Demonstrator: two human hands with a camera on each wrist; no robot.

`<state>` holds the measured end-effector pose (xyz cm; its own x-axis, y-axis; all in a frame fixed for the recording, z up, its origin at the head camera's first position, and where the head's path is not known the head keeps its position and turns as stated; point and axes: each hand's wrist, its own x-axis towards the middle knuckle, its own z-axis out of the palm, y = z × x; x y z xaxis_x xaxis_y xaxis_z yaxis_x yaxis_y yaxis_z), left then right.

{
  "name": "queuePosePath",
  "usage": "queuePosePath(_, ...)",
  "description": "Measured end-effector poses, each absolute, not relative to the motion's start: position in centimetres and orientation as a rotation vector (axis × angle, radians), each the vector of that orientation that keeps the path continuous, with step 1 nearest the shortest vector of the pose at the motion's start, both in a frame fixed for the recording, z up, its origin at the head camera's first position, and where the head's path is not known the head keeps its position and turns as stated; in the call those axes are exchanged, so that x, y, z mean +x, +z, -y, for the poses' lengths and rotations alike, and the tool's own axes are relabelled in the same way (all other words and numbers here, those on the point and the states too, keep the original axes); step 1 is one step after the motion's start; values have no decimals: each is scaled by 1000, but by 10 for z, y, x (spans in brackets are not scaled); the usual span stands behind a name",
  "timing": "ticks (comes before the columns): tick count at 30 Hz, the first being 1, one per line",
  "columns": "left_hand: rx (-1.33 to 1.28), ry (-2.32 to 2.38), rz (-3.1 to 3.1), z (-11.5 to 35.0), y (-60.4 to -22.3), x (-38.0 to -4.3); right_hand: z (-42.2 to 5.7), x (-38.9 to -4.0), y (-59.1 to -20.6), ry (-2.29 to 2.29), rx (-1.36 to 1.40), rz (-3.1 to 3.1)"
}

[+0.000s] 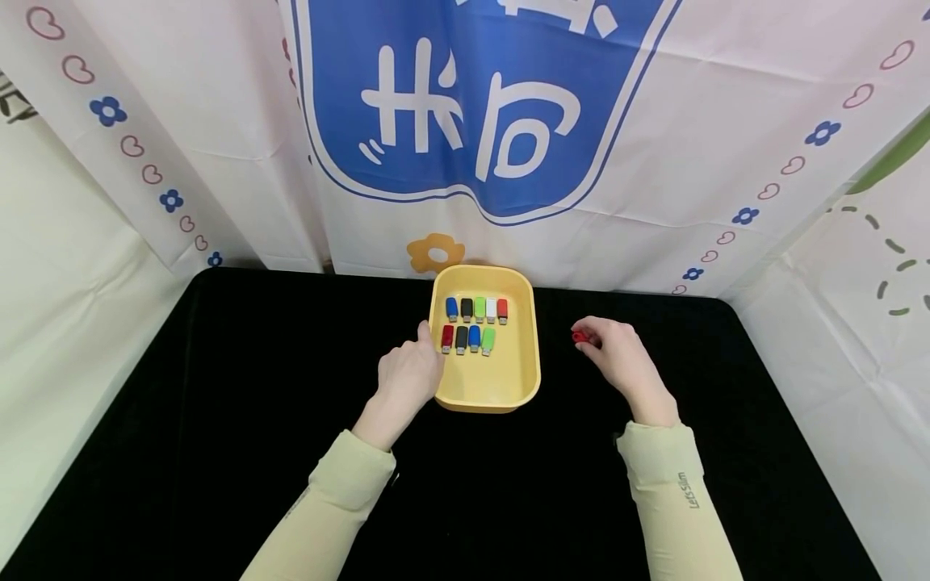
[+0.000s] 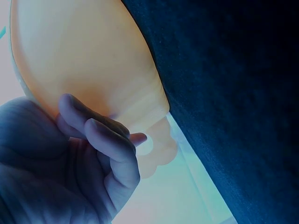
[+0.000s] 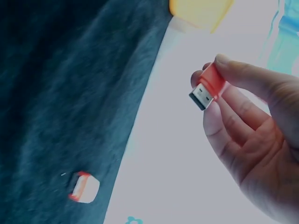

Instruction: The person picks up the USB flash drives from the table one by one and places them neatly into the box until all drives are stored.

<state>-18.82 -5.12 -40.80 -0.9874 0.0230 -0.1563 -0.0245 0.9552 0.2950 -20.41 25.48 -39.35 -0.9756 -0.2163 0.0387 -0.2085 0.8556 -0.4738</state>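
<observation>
The yellow tray (image 1: 494, 393) stands near the back of the black table, with two rows of USB sticks in blue, black, green, white and red. At its left side my left hand (image 1: 410, 371) grips the edge, its bent fingers (image 2: 107, 137) against the outer wall in the left wrist view. To the right of the tray, my right hand (image 1: 617, 355) is held up, pinching a red USB stick (image 3: 213, 81) between thumb and fingers. The metal plug of that stick shows in the right wrist view.
A small white-and-red object (image 3: 85, 187) lies on the dark cloth in the right wrist view; its kind is unclear. The black table (image 1: 291, 363) ends at a printed white curtain (image 1: 247, 186) just behind the tray.
</observation>
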Motion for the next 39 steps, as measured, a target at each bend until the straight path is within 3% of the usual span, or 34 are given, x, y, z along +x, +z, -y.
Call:
queuePosePath(11,14,446,-2966,52,-409,-188,-233,-200,-378,-857,-487,-3076)
queuePosePath(39,-2,445,-2944,52,-408,-189,-198,-205,-366,-969,-511,-3036)
